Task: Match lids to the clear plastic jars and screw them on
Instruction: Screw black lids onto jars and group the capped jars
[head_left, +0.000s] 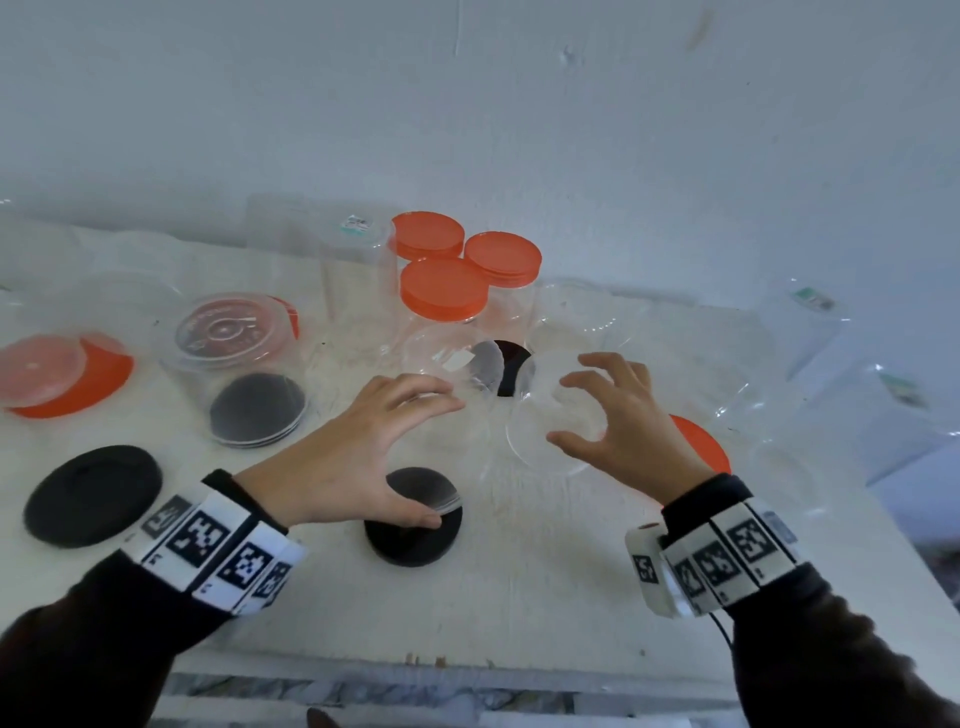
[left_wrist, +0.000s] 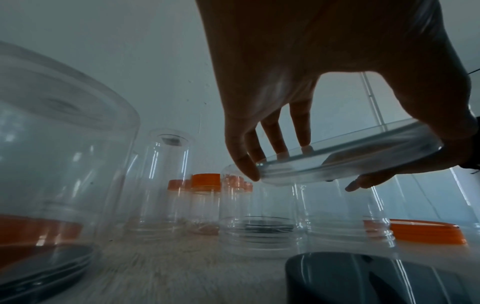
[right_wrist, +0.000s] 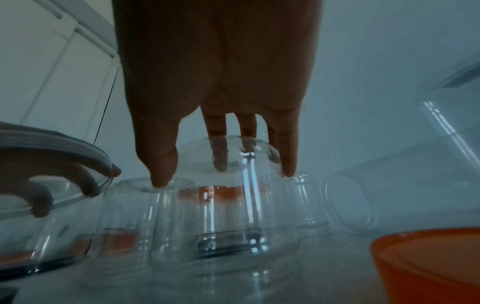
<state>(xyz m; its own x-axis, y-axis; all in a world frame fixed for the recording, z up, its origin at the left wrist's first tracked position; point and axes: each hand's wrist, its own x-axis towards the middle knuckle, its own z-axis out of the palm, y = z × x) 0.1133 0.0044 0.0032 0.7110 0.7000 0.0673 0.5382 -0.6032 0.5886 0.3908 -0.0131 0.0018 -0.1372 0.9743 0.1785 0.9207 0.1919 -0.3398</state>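
Clear lid (left_wrist: 348, 158) pinched in left hand (head_left: 358, 447) at frame centre, above black lid (head_left: 413, 525); right hand (head_left: 618, 415) fingers spread over inverted jar (head_left: 550, 415), contact unclear, jars crowding beyond.

Both arms wear dark sleeves (head_left: 104, 623) that reach the wrists. Each wrist carries a white band (head_left: 218, 551) of blocks printed with black square code patterns. A thin black cable (head_left: 722, 631) hangs from the right band (head_left: 717, 561).

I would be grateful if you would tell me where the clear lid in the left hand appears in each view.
Head: clear lid, lower centre, over a black lid.
Left wrist: right of centre, tilted.
Right wrist: left edge.
Shared landmark: orange-lidded jars.
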